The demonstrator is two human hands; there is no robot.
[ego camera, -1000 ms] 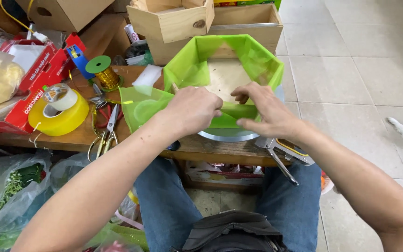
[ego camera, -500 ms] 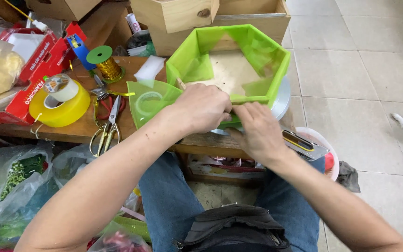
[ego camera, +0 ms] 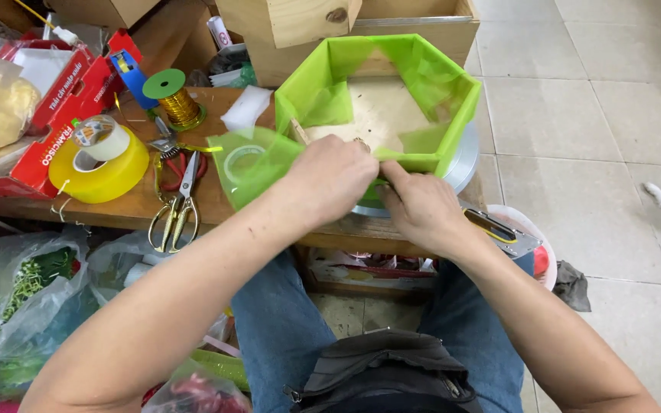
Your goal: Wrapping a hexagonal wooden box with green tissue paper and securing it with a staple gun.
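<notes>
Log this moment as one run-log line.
left hand: pinching green film on frame near edge | right hand: pinching same edge | scissors, yellow tape roll: idle on table

A worn wooden worktable stands on a pale tiled floor, evenly lit.

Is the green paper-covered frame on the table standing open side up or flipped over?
Open side up: the green paper-covered frame shows its pale inner base, its walls rising around it.
</notes>
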